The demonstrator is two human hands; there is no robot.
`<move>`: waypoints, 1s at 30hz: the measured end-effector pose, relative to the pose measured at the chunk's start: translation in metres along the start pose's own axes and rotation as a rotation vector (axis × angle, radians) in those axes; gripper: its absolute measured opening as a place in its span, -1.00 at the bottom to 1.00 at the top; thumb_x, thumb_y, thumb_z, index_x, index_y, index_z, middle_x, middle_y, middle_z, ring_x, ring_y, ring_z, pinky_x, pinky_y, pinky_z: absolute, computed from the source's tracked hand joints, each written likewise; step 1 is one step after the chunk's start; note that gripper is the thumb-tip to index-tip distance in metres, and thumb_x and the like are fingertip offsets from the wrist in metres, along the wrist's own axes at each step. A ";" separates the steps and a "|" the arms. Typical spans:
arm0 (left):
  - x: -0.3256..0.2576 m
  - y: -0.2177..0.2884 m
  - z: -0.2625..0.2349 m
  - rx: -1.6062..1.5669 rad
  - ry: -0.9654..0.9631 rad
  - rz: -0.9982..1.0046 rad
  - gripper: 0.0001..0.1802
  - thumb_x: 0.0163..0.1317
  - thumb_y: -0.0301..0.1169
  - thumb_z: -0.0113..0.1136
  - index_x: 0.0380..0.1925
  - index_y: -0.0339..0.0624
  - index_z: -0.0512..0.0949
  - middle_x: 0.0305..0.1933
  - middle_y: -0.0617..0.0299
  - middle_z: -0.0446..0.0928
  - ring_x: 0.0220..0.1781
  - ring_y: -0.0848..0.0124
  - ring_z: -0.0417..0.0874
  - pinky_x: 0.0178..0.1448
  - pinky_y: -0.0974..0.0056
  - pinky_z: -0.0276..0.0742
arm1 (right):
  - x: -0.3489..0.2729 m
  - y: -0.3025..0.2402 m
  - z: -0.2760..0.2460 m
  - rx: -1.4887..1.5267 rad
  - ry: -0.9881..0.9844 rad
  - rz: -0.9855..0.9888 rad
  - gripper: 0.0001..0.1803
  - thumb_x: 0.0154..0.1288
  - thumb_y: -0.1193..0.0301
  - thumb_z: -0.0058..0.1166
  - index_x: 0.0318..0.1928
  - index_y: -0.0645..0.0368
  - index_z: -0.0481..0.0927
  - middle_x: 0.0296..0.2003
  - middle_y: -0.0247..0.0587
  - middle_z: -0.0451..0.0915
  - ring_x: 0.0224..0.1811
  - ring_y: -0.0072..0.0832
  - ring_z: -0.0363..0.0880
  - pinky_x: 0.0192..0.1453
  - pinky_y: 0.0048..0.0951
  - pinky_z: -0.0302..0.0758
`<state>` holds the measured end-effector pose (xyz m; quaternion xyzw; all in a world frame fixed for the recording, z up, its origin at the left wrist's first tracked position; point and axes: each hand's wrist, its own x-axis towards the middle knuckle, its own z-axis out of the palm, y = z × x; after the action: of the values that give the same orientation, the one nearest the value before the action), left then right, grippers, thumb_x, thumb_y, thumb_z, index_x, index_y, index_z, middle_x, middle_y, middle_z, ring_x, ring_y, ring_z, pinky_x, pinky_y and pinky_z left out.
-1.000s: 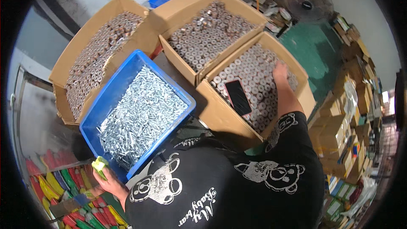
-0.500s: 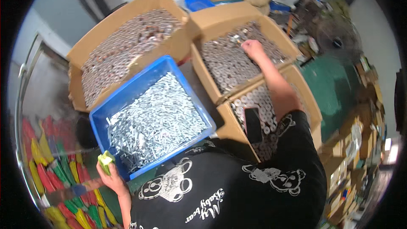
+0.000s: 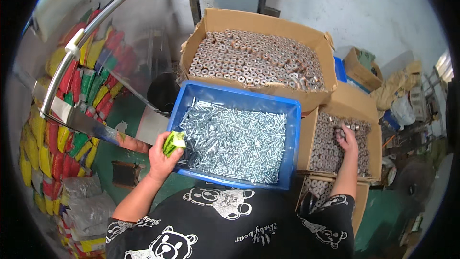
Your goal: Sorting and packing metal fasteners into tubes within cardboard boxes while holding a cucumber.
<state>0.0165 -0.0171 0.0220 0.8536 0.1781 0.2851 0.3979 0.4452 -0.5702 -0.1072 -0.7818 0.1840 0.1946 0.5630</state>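
Note:
My left hand point(image 3: 163, 160) is closed round a piece of green-skinned fruit point(image 3: 174, 143) with pale flesh showing on top. It is just off the left wall of a blue plastic bin point(image 3: 293, 139) full of small silvery screw-like pins point(image 3: 235, 139). On the right, my right hand point(image 3: 347, 140) is inside a cardboard box point(image 3: 375, 156) of short hollow metal cylinders point(image 3: 323, 151). Its fingers are curled at the top of the pile, apparently round one of the cylinders; the fingers partly hide it. Shinier cylinders lie by the fingertips.
A larger cardboard box point(image 3: 263, 21) of similar cylinders stands behind the bin. Another cardboard box point(image 3: 360, 206) is in front of the right one, partly under my arm. To the left are a curved metal rail point(image 3: 60, 74), a black bucket point(image 3: 163, 91) and stacked colourful bags point(image 3: 60, 158).
My view has swung to the left, so the bin and boxes appear shifted and turned. My left hand still holds the fruit; my right hand remains in the same box, its fingers now curled.

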 end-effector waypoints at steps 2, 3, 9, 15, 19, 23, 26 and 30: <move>-0.004 -0.004 -0.004 0.006 -0.038 -0.008 -0.47 0.07 -0.19 0.36 -0.07 -0.28 0.43 -0.30 0.10 0.59 -0.29 0.37 0.63 -0.15 0.31 0.53 | -0.051 -0.039 0.024 0.516 -0.374 -0.414 -0.71 0.32 0.19 0.05 -0.15 0.15 0.50 -0.40 -0.25 0.51 -0.70 -0.58 0.36 -0.75 -0.58 0.23; -0.001 -0.006 -0.005 -0.009 -0.033 -0.001 -0.47 0.07 -0.19 0.36 -0.07 -0.28 0.43 -0.30 0.10 0.59 -0.29 0.37 0.63 -0.15 0.31 0.53 | -0.072 -0.067 0.036 0.452 -0.396 -0.489 -0.74 0.34 0.22 0.03 -0.14 0.15 0.48 -0.41 -0.26 0.51 -0.72 -0.59 0.34 -0.76 -0.61 0.19; 0.002 -0.013 -0.006 -0.103 -0.048 0.037 -0.48 0.04 -0.21 0.37 -0.09 -0.28 0.43 -0.31 0.07 0.57 -0.32 0.30 0.63 -0.18 0.29 0.53 | -0.198 -0.273 0.280 -0.321 -0.387 -0.842 -0.72 0.34 0.24 0.00 -0.11 0.16 0.57 -0.44 -0.29 0.56 -0.46 -0.50 0.54 -0.52 -0.46 0.42; 0.006 -0.014 -0.010 -0.154 -0.037 0.026 -0.42 0.00 -0.20 0.41 -0.06 -0.27 0.41 -0.31 -0.02 0.58 -0.31 0.19 0.67 -0.19 0.23 0.57 | -0.146 -0.290 0.481 -1.423 0.120 -1.282 -0.73 0.33 0.38 -0.22 -0.17 0.01 0.60 -0.21 -0.08 0.65 -0.21 -0.18 0.66 -0.15 -0.13 0.57; 0.006 -0.028 -0.009 -0.179 -0.022 0.092 -0.38 -0.02 -0.21 0.42 -0.04 -0.32 0.39 -0.31 -0.05 0.59 -0.31 0.14 0.68 -0.23 0.20 0.59 | -0.117 -0.285 0.504 -1.510 0.254 -1.143 -0.71 0.29 0.37 -0.16 -0.23 0.09 0.67 -0.23 -0.15 0.68 -0.16 -0.27 0.68 -0.16 -0.22 0.60; 0.010 -0.025 -0.019 -0.192 -0.064 0.133 -0.39 -0.01 -0.25 0.42 -0.03 -0.33 0.37 -0.33 -0.06 0.59 -0.33 0.11 0.69 -0.27 0.17 0.60 | -0.120 -0.289 0.495 -1.566 0.197 -1.111 -0.72 0.28 0.40 -0.14 -0.19 0.10 0.67 -0.22 -0.10 0.68 -0.15 -0.27 0.68 -0.14 -0.27 0.60; 0.011 -0.035 -0.019 -0.177 -0.106 0.152 -0.36 0.01 -0.18 0.42 -0.01 -0.31 0.36 -0.34 -0.04 0.59 -0.39 0.12 0.69 -0.32 0.18 0.61 | -0.129 -0.279 0.475 -1.588 0.179 -1.238 -0.73 0.29 0.39 -0.18 -0.19 0.17 0.61 -0.25 -0.08 0.66 -0.19 -0.23 0.67 -0.17 -0.21 0.60; 0.010 -0.035 -0.016 -0.239 -0.106 0.186 -0.36 0.03 -0.17 0.40 -0.01 -0.32 0.36 -0.35 -0.05 0.60 -0.38 0.12 0.69 -0.32 0.18 0.61 | -0.129 -0.262 0.444 -1.472 0.215 -1.390 -0.78 0.29 0.40 -0.20 -0.27 0.20 0.53 -0.33 -0.09 0.64 -0.26 -0.20 0.66 -0.22 -0.14 0.58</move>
<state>0.0115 0.0192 0.0062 0.8268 0.0418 0.2944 0.4775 0.4247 -0.0609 0.0416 -0.8813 -0.4269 -0.1822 -0.0891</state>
